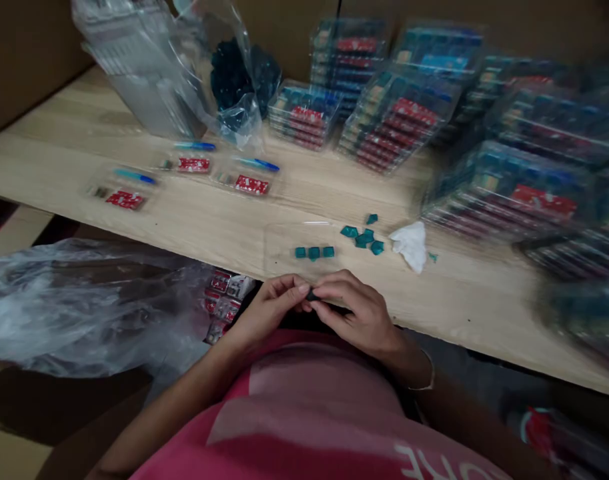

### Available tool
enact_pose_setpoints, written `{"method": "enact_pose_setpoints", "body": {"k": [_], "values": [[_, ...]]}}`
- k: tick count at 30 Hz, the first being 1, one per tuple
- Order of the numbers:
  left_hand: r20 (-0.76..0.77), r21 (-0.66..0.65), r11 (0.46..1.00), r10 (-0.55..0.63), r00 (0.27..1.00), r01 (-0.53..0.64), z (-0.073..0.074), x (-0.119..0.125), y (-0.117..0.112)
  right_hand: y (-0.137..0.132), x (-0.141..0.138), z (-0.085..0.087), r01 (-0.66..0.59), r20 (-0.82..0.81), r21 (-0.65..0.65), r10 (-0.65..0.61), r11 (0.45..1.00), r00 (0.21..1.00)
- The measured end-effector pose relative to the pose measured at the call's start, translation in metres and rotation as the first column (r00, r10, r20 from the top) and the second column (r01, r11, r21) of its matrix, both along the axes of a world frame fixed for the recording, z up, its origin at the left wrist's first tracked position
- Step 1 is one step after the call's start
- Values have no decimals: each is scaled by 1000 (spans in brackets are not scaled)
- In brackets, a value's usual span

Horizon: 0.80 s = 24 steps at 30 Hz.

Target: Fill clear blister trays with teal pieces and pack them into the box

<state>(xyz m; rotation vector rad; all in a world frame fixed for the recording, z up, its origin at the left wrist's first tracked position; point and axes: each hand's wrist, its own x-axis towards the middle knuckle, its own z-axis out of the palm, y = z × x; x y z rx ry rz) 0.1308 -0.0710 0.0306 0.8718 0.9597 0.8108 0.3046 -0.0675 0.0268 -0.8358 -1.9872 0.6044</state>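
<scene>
My left hand and my right hand meet at the near edge of the wooden table, fingertips pinched together on a small dark piece between them. Just beyond my fingers lies a clear plastic tray holding three teal square pieces in a row. A loose cluster of teal pieces lies to the right of the tray, beside a crumpled white tissue.
Three filled clear packs with red labels and blue pens lie at the left. Stacks of finished packs crowd the back and right. A clear bag of dark pieces stands behind. A crumpled plastic sheet lies below the table's edge.
</scene>
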Motion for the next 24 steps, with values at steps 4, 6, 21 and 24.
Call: {"method": "enact_pose_setpoints", "body": {"k": [4, 6, 21, 24], "values": [[-430, 440, 895, 285, 857, -76, 0, -27, 12, 30, -13, -2, -57, 94, 50, 52, 997, 994], [-545, 653, 757, 446, 710, 25, -7, -41, 22, 51, -20, -6, -85, 221, 70, 68, 994, 973], [-630, 776, 473, 547, 551, 418, -36, -60, 39, 76, -23, -7, -15, 489, 118, -45, 993, 871], [-592, 805, 460, 585, 555, 374, -37, -57, 43, 80, 28, -8, 244, 348, 107, -266, 964, 899]]}}
